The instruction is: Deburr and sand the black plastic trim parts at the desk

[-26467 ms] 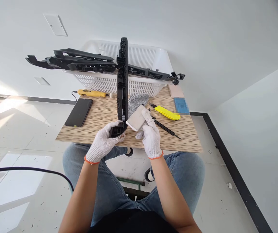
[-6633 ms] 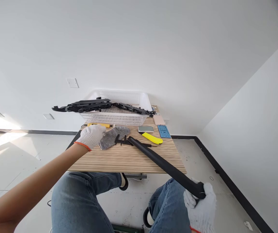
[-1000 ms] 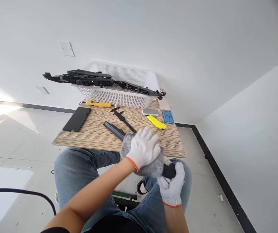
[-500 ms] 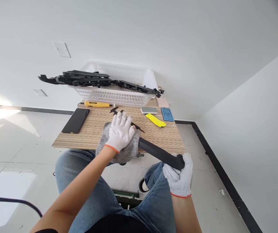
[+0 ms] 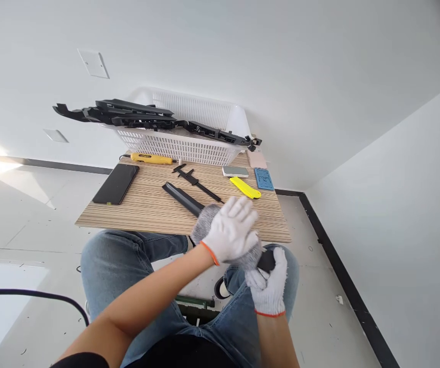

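My left hand (image 5: 231, 232), in a white knit glove, lies flat with fingers stretched out on a grey cloth (image 5: 204, 222). The cloth drapes over a long black plastic trim strip (image 5: 183, 198), covering its middle. My right hand (image 5: 271, 281), gloved likewise, is closed around the strip's near right end, beyond the table's front edge. The strip's far end points left over the tabletop. Just behind it lies a black caliper (image 5: 197, 182).
A white plastic basket (image 5: 174, 149) at the back holds several black trim parts (image 5: 135, 115) jutting past its rim. On the wooden table (image 5: 128, 217) lie a black phone (image 5: 116, 183), yellow tool (image 5: 151, 159), yellow cutter (image 5: 245, 187), grey-white block (image 5: 235, 171) and blue card (image 5: 263, 179).
My left hand and the cloth have slid right along the strip toward my right hand. The strip's left end and the caliper are now uncovered. My right hand keeps its hold.
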Tool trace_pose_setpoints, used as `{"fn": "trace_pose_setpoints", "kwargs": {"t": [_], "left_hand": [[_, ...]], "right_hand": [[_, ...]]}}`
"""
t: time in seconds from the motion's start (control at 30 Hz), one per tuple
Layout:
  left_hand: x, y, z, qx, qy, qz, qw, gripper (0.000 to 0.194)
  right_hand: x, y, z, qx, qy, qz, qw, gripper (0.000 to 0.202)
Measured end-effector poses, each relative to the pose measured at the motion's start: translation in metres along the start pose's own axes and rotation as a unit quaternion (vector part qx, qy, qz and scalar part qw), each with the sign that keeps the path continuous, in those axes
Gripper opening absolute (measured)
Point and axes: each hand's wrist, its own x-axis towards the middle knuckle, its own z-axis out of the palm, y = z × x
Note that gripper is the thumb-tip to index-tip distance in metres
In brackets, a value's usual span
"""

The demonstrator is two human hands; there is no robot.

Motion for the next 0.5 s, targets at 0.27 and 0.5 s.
{"fn": "trace_pose_setpoints", "kwargs": {"t": [0.27, 0.5], "left_hand": [[-0.028, -0.138, -0.034, 0.101, -0.017, -0.191, 0.976, 0.059], [-0.021, -0.114, -0.038, 0.118, -0.028, -0.18, 0.976, 0.056]], "right_hand": [[-0.001, -0.047, -0.036, 0.009, -0.008, 0.016, 1.0, 0.074], [0.01, -0.047, -0.008, 0.032, 0.003, 0.03, 0.999, 0.073]]}}
